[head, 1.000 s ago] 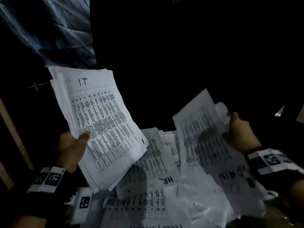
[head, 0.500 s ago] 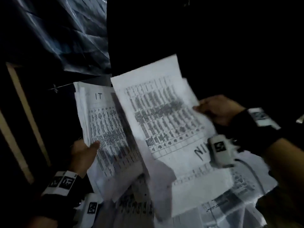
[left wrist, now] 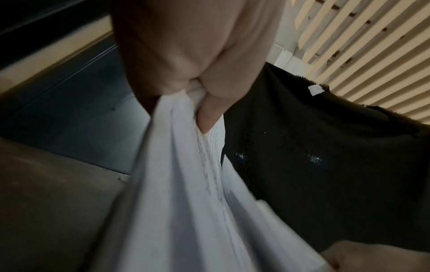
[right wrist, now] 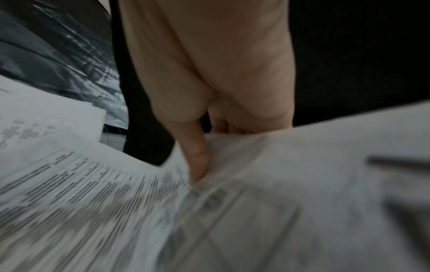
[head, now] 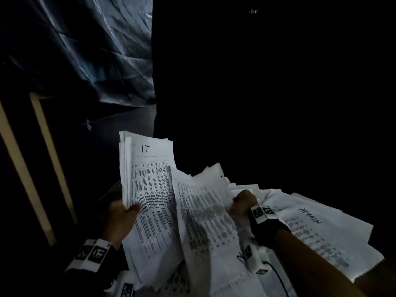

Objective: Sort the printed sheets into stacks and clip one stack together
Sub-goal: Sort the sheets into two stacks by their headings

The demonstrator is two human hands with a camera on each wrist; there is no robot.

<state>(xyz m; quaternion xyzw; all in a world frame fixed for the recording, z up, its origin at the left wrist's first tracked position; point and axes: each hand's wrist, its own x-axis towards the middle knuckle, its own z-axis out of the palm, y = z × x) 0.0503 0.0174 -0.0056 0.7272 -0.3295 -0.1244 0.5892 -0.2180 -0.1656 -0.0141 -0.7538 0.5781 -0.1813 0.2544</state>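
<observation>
My left hand (head: 124,215) grips a thick stack of printed sheets (head: 147,189) headed "IT", held upright; its thumb lies on the front page. In the left wrist view the same stack (left wrist: 186,184) is pinched between thumb and fingers. My right hand (head: 243,204) pinches a single printed sheet (head: 203,217) by its right edge and holds it against the front of the IT stack. In the right wrist view the thumb presses on that sheet (right wrist: 116,193). A sheet marked "ADMIN" (head: 321,228) lies on the pile at the right.
Loose printed sheets (head: 235,281) are spread beneath both hands. A pale wooden frame (head: 51,159) stands at the left and crumpled dark plastic (head: 96,50) hangs above it. The surroundings are very dark. A cable (head: 278,277) runs from my right wrist camera.
My right hand lifted a sheet from the pile, swung it left and brought it down against the IT stack. The left hand lowered the stack a little.
</observation>
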